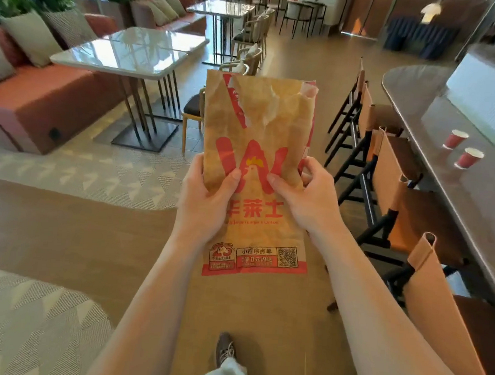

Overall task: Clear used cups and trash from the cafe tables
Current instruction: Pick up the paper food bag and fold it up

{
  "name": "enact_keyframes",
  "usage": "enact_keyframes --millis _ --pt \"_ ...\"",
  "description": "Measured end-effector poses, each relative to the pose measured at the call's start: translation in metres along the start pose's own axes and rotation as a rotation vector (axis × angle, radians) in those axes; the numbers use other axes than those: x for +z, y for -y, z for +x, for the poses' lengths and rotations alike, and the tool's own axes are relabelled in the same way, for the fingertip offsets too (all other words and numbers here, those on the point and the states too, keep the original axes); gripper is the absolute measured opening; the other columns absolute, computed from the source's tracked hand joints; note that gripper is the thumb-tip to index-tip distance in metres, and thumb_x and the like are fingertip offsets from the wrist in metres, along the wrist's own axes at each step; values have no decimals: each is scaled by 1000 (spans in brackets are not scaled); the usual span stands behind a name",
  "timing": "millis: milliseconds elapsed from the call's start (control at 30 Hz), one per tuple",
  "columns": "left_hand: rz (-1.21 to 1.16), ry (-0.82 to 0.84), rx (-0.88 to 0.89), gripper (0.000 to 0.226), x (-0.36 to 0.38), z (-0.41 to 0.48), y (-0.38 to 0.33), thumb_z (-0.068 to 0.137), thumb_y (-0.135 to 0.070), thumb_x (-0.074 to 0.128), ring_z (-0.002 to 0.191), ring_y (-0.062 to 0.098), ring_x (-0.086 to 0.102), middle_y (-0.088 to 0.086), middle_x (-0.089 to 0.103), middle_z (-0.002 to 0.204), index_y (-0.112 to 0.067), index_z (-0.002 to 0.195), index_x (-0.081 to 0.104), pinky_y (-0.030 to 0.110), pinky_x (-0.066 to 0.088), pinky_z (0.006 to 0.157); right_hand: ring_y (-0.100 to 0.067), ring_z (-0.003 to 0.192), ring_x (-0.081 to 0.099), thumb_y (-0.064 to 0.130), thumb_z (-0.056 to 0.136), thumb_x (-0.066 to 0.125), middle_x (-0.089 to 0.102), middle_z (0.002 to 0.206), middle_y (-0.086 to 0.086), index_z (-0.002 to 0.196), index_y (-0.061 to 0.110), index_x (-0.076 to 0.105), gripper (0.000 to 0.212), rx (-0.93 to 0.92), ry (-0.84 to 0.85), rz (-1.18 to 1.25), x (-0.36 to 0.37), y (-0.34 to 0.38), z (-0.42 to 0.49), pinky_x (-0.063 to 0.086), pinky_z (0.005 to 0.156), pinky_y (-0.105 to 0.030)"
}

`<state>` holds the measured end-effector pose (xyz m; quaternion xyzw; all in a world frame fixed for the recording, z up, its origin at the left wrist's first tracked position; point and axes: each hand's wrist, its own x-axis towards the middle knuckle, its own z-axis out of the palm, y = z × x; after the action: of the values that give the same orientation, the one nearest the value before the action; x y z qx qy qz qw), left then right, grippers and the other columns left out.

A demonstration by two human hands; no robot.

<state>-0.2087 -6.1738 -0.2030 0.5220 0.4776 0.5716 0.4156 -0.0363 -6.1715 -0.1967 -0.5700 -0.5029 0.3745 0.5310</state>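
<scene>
Holding a creased brown paper bag with red print (256, 164) upright in mid-air above the wooden floor (63, 234), torn top edge uppermost. Left grip (207, 202) wrapped round the bag's left edge, thumb pressed flat on the front. Right grip (303, 196) pinching the right edge, thumb on the front, fingers curled behind. Off to the right, on the long dark counter (456, 206), a far red paper cup (455, 139) and a near red paper cup (469, 158), both upright, close together, not touching. Along that counter, black-framed chairs with tan backs (388, 170). Far left, a glossy white table (118, 54) beside an orange bench (43, 99).
</scene>
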Motion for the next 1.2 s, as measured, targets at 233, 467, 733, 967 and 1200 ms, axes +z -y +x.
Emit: enact_keyframes --millis 233,467,733,967,1200 --pt "5 20 25 22 45 188 11 100 -25 70 99 9 74 -5 76 108 -20 119 61 34 63 83 3 93 71 23 87 85 73 107 12 121 18 63 41 -39 -34 6 14 13 184 61 74 -19" --pt "7 58 1 24 101 327 52 101 -25 68 103 10 73 -3 75 112 -19 122 60 37 63 87 -3 96 73 23 85 86 74 109 9 120 17 63 42 -14 -53 29 15 -21 335 63 85 -33" --pt "-11 120 -50 25 213 506 105 101 -22 68 109 12 73 -3 75 118 -28 124 58 40 62 91 -2 97 72 23 85 86 73 111 11 121 19 63 43 2 -71 91 -18 -81 547 62 81 -24" --pt "-100 96 -63 25 309 663 97 101 -16 68 104 14 75 0 76 113 -22 123 59 30 62 81 8 87 71 18 86 85 71 107 15 115 26 63 37 2 -25 148 -60 -64 728 55 67 -12" --pt "-99 67 -68 24 371 793 136 100 -17 69 107 15 74 -1 76 115 -24 122 61 38 63 88 -2 95 74 22 87 85 74 112 11 116 28 63 37 48 -4 149 -68 -92 876 61 77 -22"
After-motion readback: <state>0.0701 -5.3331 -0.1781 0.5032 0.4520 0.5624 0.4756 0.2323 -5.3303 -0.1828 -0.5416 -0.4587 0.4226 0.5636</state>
